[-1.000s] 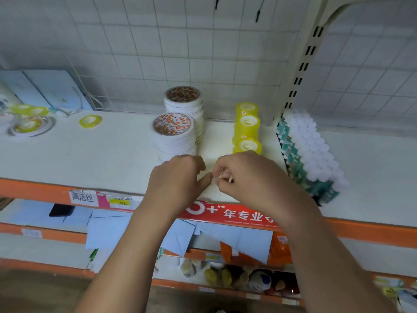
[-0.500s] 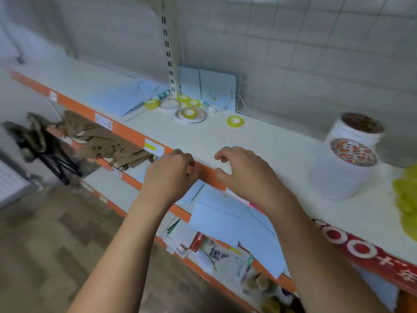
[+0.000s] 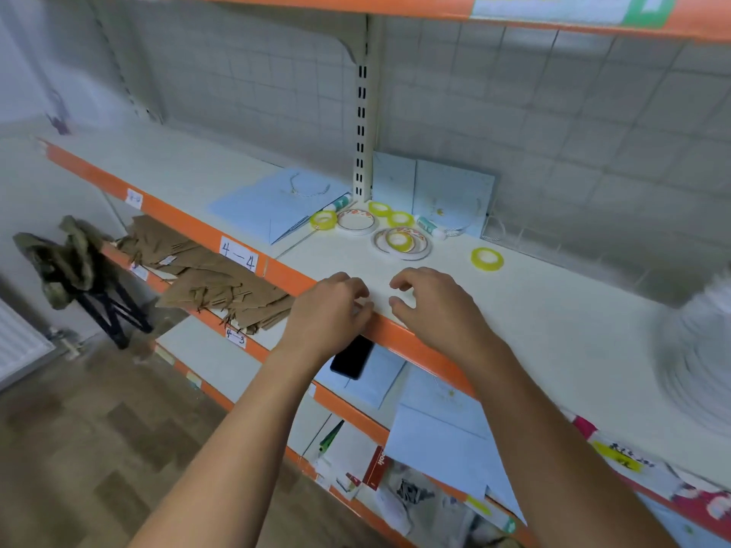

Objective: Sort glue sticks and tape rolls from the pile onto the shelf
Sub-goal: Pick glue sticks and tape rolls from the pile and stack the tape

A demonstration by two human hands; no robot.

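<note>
A loose pile lies on the white shelf [image 3: 514, 326] by the upright post: small yellow tape rolls [image 3: 323, 220], flat white tape rolls [image 3: 355, 222] and two glue sticks [image 3: 430, 226]. One yellow roll [image 3: 487, 258] lies apart to the right. My left hand [image 3: 330, 310] hovers over the shelf's orange front edge, fingers curled, holding nothing. My right hand [image 3: 431, 306] is beside it above the shelf, fingers spread and empty. Both are nearer to me than the pile. A blurred white tape stack [image 3: 700, 350] shows at the right edge.
Light blue envelopes [image 3: 277, 199] lie and lean behind the pile. The lower shelf holds brown paper bags [image 3: 221, 286], a black phone [image 3: 352, 357] and more envelopes. A dark stool with cloth [image 3: 75, 270] stands on the wooden floor at left. Another shelf runs overhead.
My view has swung left from the sorted tape stacks and glue sticks to the loose pile. My hands came apart, opened and moved left along the shelf edge.
</note>
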